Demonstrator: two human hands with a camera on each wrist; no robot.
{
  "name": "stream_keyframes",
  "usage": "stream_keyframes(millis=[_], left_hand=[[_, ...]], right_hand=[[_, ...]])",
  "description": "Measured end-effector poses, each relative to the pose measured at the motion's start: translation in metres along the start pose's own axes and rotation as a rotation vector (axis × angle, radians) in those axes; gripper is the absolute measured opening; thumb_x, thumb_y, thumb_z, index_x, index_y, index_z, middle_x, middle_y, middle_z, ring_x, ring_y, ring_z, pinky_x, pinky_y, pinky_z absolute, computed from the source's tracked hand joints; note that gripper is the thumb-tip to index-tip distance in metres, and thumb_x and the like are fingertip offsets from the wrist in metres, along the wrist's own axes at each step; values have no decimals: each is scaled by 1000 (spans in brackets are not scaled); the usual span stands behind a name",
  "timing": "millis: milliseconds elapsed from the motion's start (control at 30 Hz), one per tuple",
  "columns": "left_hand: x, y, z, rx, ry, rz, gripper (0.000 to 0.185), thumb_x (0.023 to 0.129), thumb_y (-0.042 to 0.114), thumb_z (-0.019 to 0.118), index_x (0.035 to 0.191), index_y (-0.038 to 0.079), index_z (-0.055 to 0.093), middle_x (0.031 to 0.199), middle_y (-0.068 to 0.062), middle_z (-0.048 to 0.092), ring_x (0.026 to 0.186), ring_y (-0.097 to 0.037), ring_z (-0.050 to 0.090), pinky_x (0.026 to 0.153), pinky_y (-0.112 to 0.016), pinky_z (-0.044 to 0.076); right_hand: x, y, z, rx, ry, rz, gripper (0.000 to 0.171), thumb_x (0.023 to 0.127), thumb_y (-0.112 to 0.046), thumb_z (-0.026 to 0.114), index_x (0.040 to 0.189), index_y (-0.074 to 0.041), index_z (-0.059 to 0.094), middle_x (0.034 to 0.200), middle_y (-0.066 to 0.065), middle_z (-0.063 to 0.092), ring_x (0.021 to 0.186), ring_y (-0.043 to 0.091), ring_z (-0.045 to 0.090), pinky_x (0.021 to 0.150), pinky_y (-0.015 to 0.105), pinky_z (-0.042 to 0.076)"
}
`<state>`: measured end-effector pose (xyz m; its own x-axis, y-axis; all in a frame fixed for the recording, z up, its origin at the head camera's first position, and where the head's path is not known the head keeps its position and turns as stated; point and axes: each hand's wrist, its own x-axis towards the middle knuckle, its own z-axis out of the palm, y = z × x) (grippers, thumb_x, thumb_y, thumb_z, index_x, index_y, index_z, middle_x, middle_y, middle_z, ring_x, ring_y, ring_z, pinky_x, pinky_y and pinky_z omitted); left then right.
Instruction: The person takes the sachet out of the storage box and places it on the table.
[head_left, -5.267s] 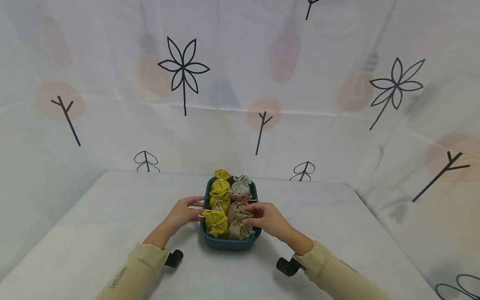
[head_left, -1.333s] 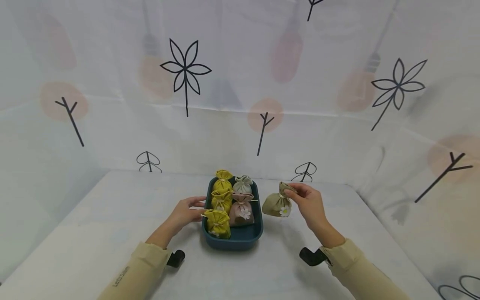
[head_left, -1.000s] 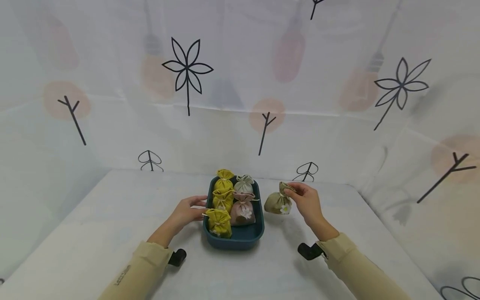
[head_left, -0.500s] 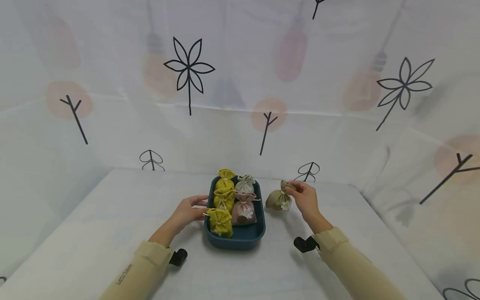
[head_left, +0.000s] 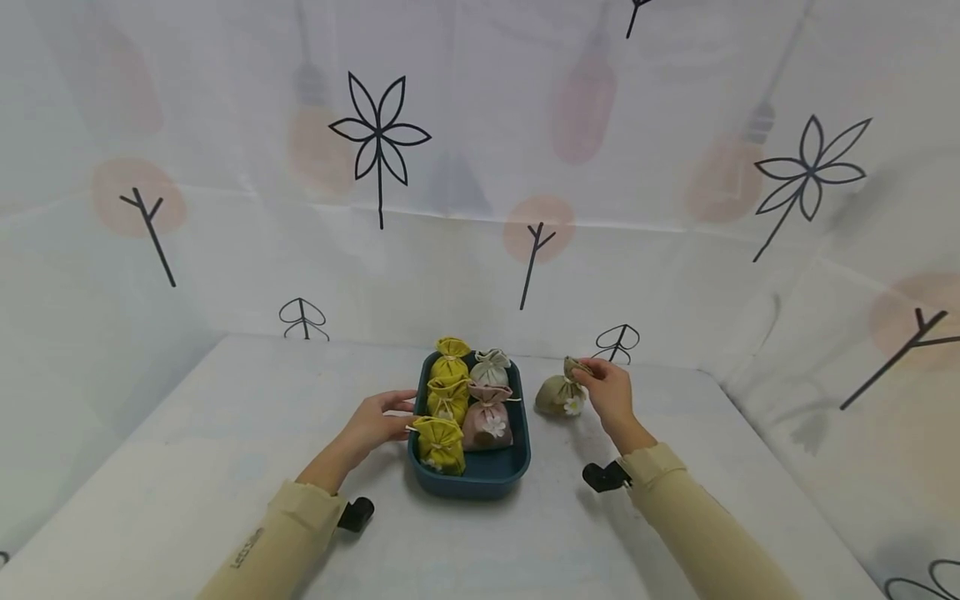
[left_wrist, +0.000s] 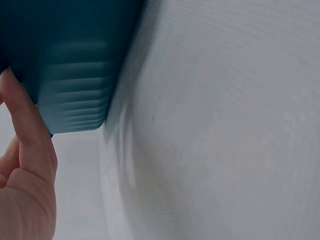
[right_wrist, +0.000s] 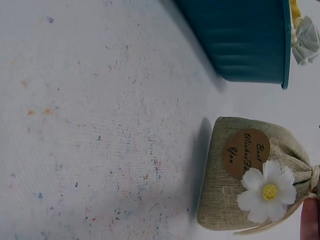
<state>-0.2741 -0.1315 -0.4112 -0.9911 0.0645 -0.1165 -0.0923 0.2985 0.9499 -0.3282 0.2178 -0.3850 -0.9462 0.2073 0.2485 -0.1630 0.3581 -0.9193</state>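
One bag (head_left: 553, 397), neck tipped right, was pinched by the right hand (head_left: 609, 388) beside the tub (head_left: 471, 488), toward the desk's (head_left: 217, 483) far edge; the left hand (head_left: 373, 419), fingers spread, touched the tub's left wall.

White, speckled table (head_left: 465, 550); teal tub (head_left: 468, 487) standing on it; olive bag (head_left: 551, 398), contact unclear.

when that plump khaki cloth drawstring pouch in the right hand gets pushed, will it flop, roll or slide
The plump khaki cloth drawstring pouch probably yields, given its gathered, creased fabric. Its flattish base suggests it may slide before rolling.
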Motion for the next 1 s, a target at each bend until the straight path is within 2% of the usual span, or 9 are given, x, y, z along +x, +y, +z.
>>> stream_keyframes(millis=[200, 500, 733, 1000], left_hand=[[0, 0, 1, 3, -4, -3, 50, 85, 11, 69, 132, 10, 53, 118, -13, 56, 82, -16, 63, 73, -31, 55], [0, 0, 0, -2, 3, -3, 49, 86, 11, 68, 132, 10, 52, 118, -13, 56, 81, -16, 63, 73, -31, 55], [0, -1, 0, 0, 2, -5, 49, 86, 12, 68, 132, 11, 53, 118, -13, 56, 80, -16, 63, 73, -31, 55], [-1, -1, 0, -6, 4, -3, 49, 86, 11, 67, 133, 10, 52, 119, -14, 55, 81, -16, 63, 73, -31, 55]], right_hand=[[2, 3, 1, -33, -3, -12, 26, 89, -6, 62, 111, 8, 62, 107, 23, 62, 87, 10, 56, 68, 11, 45], [3, 6, -1, -65, -46, 31, 33, 89, -13, 64, 116, 6, 60, 113, 22, 60, 102, 24, 56, 70, 12, 44], [0, 10, -7, -65, -57, 28, 36, 87, -15, 67, 117, 4, 60, 112, 19, 62, 98, 19, 57, 75, 15, 47], [-6, 9, -15, -110, -30, 0, 37, 83, -19, 71, 114, 1, 64, 107, 16, 65, 93, 14, 58, 73, 16, 46]])
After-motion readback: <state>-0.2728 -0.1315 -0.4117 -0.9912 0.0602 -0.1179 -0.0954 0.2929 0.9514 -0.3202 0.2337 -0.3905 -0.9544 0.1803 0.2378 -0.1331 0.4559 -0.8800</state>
